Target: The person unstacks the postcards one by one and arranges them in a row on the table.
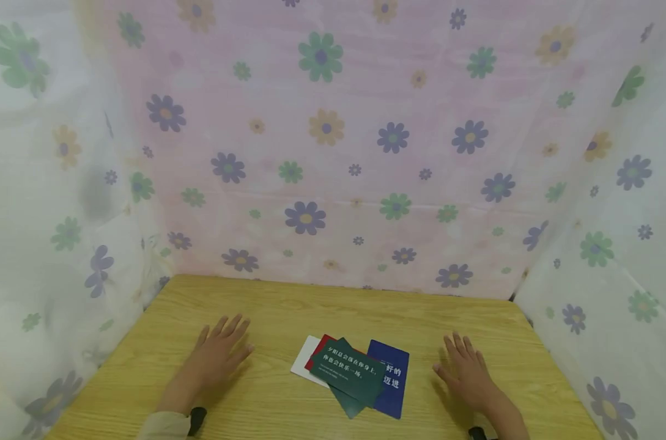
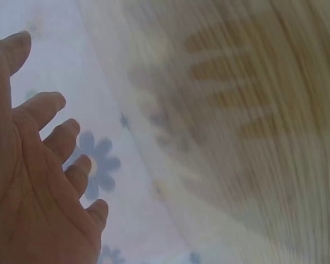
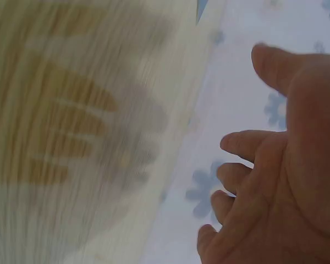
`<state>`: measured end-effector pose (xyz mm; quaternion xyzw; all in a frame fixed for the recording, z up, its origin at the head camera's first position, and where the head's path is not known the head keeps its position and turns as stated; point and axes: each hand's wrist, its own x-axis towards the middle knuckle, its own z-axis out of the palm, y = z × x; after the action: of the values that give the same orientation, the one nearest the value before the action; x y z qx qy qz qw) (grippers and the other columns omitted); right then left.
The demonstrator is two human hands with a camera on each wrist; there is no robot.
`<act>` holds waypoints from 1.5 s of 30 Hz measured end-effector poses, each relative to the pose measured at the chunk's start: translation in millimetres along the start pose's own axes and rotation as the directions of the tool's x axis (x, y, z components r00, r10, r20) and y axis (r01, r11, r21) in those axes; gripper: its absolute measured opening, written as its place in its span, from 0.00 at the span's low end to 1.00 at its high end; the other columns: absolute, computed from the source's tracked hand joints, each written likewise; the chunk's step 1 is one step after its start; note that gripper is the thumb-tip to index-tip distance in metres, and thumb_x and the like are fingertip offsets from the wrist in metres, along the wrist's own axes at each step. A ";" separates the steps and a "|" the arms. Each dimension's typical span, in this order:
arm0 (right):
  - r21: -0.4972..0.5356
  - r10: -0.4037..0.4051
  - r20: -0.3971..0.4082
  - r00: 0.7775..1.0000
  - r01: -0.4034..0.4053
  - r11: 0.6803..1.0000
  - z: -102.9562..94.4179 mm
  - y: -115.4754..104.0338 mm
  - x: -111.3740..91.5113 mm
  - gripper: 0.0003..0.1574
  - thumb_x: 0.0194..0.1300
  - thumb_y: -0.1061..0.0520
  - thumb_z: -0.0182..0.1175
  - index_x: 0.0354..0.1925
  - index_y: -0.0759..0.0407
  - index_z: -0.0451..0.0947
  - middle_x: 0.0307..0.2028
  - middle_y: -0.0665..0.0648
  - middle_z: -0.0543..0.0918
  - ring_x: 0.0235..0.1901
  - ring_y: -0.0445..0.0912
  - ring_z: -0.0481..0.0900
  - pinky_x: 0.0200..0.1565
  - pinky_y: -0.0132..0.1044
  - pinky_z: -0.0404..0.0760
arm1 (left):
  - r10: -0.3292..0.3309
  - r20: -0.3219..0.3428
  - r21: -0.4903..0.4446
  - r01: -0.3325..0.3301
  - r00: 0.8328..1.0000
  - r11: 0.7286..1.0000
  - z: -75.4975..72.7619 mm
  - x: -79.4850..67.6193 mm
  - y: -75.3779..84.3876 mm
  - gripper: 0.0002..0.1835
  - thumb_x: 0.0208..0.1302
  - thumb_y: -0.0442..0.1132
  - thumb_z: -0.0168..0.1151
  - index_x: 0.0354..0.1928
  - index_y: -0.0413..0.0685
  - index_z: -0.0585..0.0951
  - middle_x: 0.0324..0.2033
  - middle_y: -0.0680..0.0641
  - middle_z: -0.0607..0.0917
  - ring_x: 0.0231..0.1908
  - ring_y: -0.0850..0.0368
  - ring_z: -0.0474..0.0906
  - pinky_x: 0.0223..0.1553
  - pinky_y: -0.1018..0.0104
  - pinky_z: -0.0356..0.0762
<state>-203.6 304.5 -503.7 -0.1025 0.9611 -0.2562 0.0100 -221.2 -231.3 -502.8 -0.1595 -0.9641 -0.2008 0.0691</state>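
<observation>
A small pile of cards lies at the middle of the table. On top is a dark green card (image 1: 346, 371) with white writing. Another green card (image 1: 350, 407) lies slantwise beneath it. A red card (image 1: 324, 339) and a white card (image 1: 301, 365) peek out on the left, a blue card (image 1: 393, 394) with white writing on the right. Left of the pile is my left hand (image 1: 217, 354), palm down, fingers spread, holding nothing. My right hand (image 1: 467, 370) is to the right of the blue card, also spread and holding nothing. Both wrist views show bare palms above the tabletop.
The wood-grain table (image 1: 266, 305) is enclosed by flower-patterned cloth: a pink back sheet (image 1: 344, 98), a white left sheet (image 1: 35, 195) and a white right sheet (image 1: 613, 201). Dark bands show at both wrists.
</observation>
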 end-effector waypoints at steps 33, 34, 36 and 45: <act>0.040 -0.143 0.260 0.955 0.137 0.990 55.8 -80.4 7.6 0.62 0.61 0.30 0.66 0.73 0.72 0.61 0.78 0.73 0.52 0.76 0.75 0.46 0.70 0.74 0.53 | 0.149 0.290 -0.115 -0.120 0.945 0.986 52.1 21.2 100.7 0.32 0.70 0.52 0.63 0.71 0.47 0.74 0.76 0.42 0.64 0.78 0.37 0.51 0.76 0.35 0.48; 0.041 -0.141 0.260 0.955 0.135 0.990 56.1 -81.1 7.7 0.62 0.61 0.30 0.67 0.73 0.72 0.61 0.78 0.73 0.52 0.76 0.75 0.46 0.70 0.75 0.53 | 0.146 0.296 -0.105 -0.120 0.944 0.987 51.6 20.5 101.5 0.32 0.69 0.52 0.63 0.71 0.47 0.74 0.76 0.42 0.64 0.78 0.38 0.51 0.76 0.35 0.48; 0.031 -0.140 0.259 0.956 0.136 0.990 57.1 -81.5 8.1 0.62 0.60 0.30 0.67 0.73 0.72 0.62 0.78 0.73 0.52 0.76 0.74 0.46 0.70 0.75 0.53 | 0.147 0.299 -0.092 -0.125 0.943 0.988 50.3 18.9 102.6 0.32 0.69 0.53 0.63 0.71 0.47 0.74 0.76 0.42 0.64 0.78 0.38 0.52 0.76 0.36 0.49; 0.017 -0.154 0.253 0.955 0.155 0.988 58.8 -81.6 11.9 0.61 0.58 0.31 0.70 0.73 0.69 0.64 0.78 0.71 0.54 0.76 0.73 0.44 0.71 0.74 0.51 | 0.214 0.281 -0.094 -0.195 0.936 0.976 47.2 14.4 100.9 0.28 0.66 0.51 0.66 0.63 0.41 0.81 0.73 0.40 0.70 0.77 0.38 0.55 0.75 0.35 0.52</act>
<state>-195.4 204.0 -514.1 -0.2091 0.9414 -0.2395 0.1124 -204.2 -120.3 -506.0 -0.2887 -0.9349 -0.1982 -0.0574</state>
